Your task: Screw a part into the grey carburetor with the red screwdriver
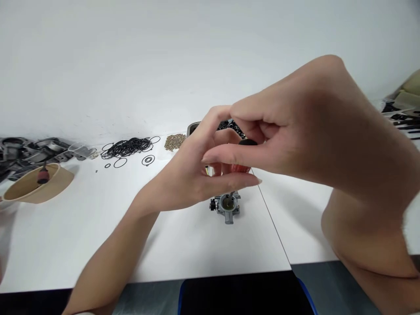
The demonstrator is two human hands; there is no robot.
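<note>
At left are one tan bowl [55, 186] with one red tool [43, 176], one heap of black rings [129, 148] and one pile of gold bits [175, 142]. The right hand [288, 131] and left hand [193, 175] partly hide a tray [193, 127]. Right fingers pinch one screwdriver [242, 168]; left fingers curl round it. It points into one metal part [229, 213] on the table [183, 253].

Grey metal carburetor [227, 211] on white table [197, 245], red-and-black screwdriver [241, 169] nearly upright, shaft over the round bore

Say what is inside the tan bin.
A red tool handle shows inside the tan bin; the near wall hides the bottom, so anything lying there cannot be seen.
</note>
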